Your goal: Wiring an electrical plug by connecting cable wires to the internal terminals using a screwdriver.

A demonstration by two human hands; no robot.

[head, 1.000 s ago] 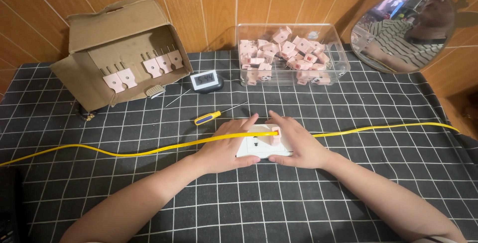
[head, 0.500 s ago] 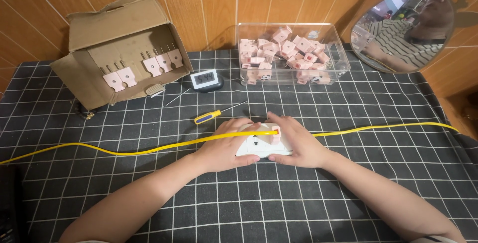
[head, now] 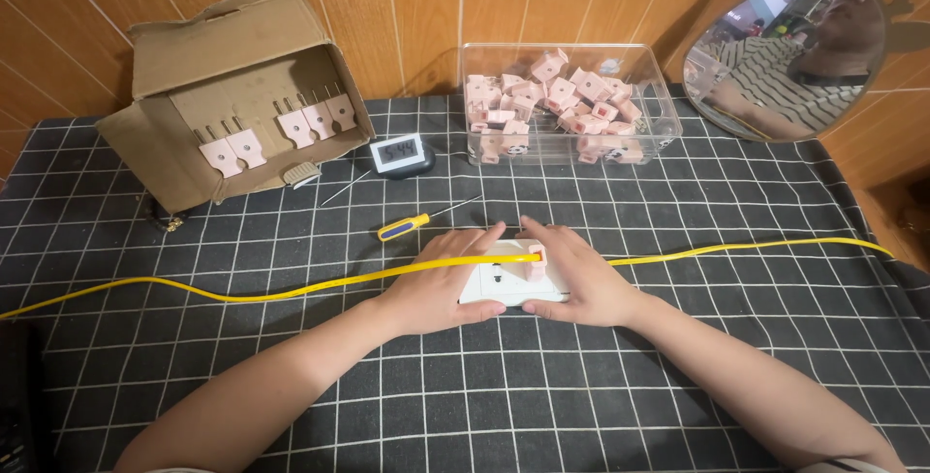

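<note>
A white socket plate [head: 502, 284] lies on the black checked cloth at the middle of the table. My left hand [head: 438, 284] grips its left side and my right hand [head: 579, 279] grips its right side. A small pink part [head: 535, 262] sits on top of the plate under my right fingers. A yellow wire [head: 291, 291] runs across the table from the left edge, passes over my left hand to the pink part, and goes on past my right hand toward the right edge.
A screwdriver with a yellow and blue handle [head: 405, 227] lies just behind my left hand. Farther back stand a small digital timer [head: 399, 154], an open cardboard box with pink pieces [head: 232, 95], a clear tub of pink parts [head: 562, 105] and a round mirror [head: 790, 51].
My hands have hardly moved. My right fingers have shifted slightly on the pink part, and the yellow wire now lies a little straighter over the plate.
</note>
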